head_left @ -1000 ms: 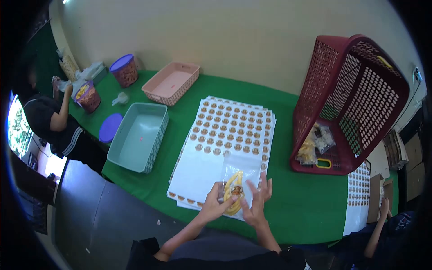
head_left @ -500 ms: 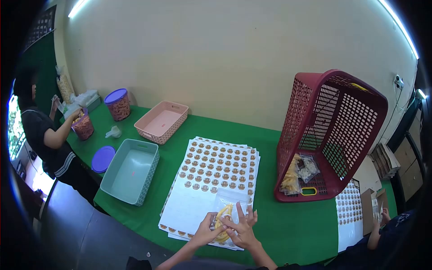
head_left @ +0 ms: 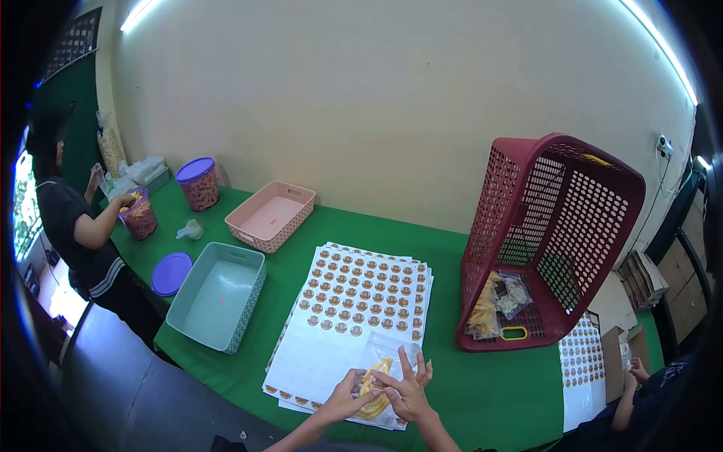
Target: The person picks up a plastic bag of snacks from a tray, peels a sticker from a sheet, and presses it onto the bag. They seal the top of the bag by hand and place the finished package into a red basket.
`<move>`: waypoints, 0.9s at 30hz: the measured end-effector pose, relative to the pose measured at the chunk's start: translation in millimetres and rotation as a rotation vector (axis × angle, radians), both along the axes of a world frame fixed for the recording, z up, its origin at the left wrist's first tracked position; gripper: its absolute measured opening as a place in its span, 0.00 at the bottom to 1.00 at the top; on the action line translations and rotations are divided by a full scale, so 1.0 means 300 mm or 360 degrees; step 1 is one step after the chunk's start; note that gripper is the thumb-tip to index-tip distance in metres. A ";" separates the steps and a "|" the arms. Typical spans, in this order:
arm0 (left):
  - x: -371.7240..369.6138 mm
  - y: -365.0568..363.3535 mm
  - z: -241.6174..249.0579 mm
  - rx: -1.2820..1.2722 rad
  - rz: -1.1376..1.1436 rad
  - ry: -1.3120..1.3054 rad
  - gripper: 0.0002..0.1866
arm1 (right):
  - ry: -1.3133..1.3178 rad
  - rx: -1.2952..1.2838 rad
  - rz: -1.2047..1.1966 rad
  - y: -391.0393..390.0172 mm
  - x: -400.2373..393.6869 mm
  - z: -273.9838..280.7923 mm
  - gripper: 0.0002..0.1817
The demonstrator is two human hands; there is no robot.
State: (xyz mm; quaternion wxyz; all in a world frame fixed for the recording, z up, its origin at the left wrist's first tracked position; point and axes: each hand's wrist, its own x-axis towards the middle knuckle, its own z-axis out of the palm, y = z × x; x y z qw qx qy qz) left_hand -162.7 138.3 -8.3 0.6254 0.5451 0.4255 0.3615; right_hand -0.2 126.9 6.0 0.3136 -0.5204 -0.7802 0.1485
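Note:
A clear zip bag of yellow snack sticks (head_left: 373, 403) lies over the lower edge of a stack of sticker sheets (head_left: 324, 354). My left hand (head_left: 345, 397) grips the bag's left side, thumb on top. Across the bag's front reaches my right hand (head_left: 410, 392), its index finger and thumb touching the plastic near a small round label, other fingers spread and pointing up. The label is partly covered by my fingers. Rows of round brown stickers fill the upper part of the top sheet; below them is bare white backing.
A tilted maroon basket (head_left: 471, 301) on the right holds several filled bags (head_left: 486, 313). Left stand a teal tray (head_left: 218, 297), a pink tray (head_left: 271, 215), a purple lid (head_left: 172, 273) and snack tubs (head_left: 198, 184). A co-worker (head_left: 75, 218) handles a tub; another person's hands (head_left: 634, 377) are at right.
The view has tilted slightly upward, so the table sits lower in the picture. Both my hands stay on the bag, with the right fingers shifted a little over the label.

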 end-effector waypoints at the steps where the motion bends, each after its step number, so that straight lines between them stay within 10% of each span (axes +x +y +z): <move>1: -0.002 -0.002 0.006 -0.0023 -0.0008 0.0018 0.30 | 0.0053 -0.0018 -0.0025 0.000 0.000 0.007 0.20; 27: -0.027 -0.008 0.031 -0.0019 -0.0034 0.0045 0.30 | -0.0051 -0.0080 -0.0046 -0.005 0.002 0.003 0.21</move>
